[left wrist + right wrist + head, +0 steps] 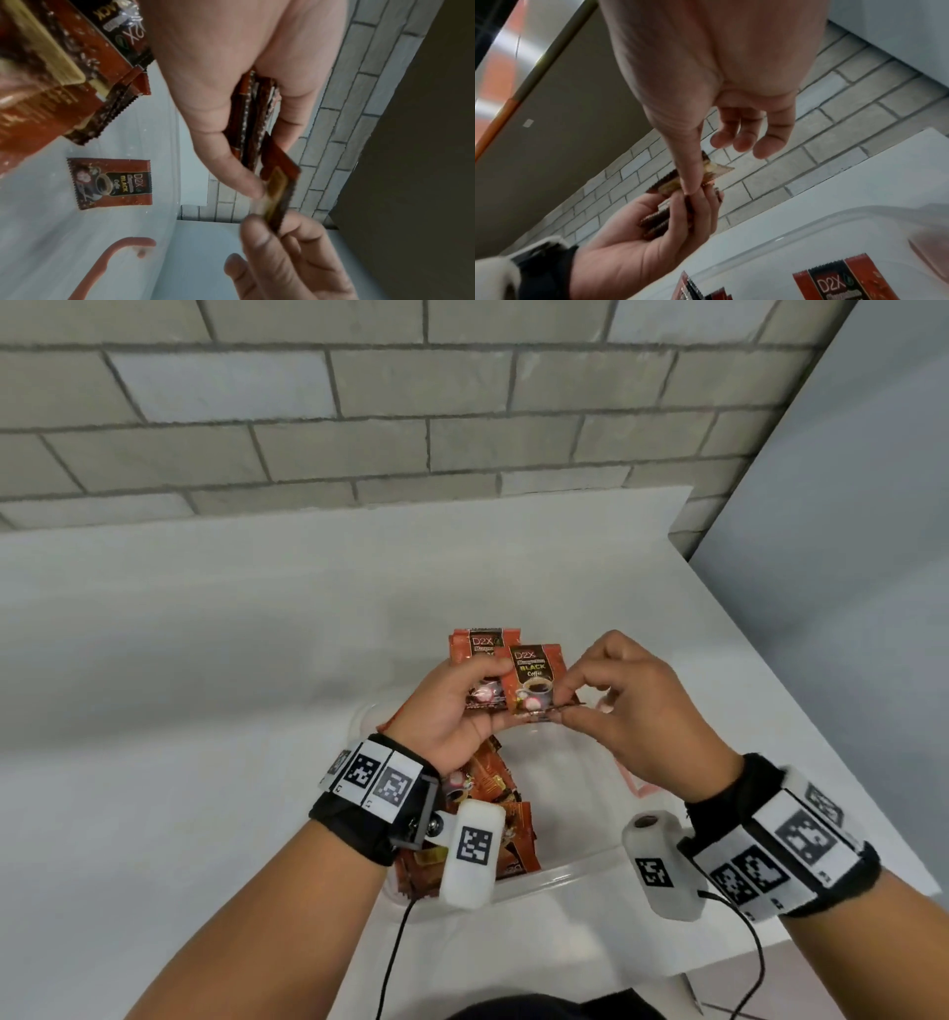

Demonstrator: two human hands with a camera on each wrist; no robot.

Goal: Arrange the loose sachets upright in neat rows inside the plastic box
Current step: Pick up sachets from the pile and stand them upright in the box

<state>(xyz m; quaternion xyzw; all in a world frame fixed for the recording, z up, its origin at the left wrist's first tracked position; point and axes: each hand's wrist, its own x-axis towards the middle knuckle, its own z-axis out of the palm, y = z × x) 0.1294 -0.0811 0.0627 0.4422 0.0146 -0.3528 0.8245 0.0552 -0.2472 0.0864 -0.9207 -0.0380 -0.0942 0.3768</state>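
Mid-frame above the box (554, 878), the left hand (452, 706) grips a small stack of sachets (480, 660) while the right hand (637, 711) pinches another sachet (534, 677), apparently squaring it before setting them upright inside.

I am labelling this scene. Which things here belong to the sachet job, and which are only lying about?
Job:
left hand holding a sachet stack
right hand pinching one sachet
loose sachets
plastic box

Lying about:
white table
wrist cables
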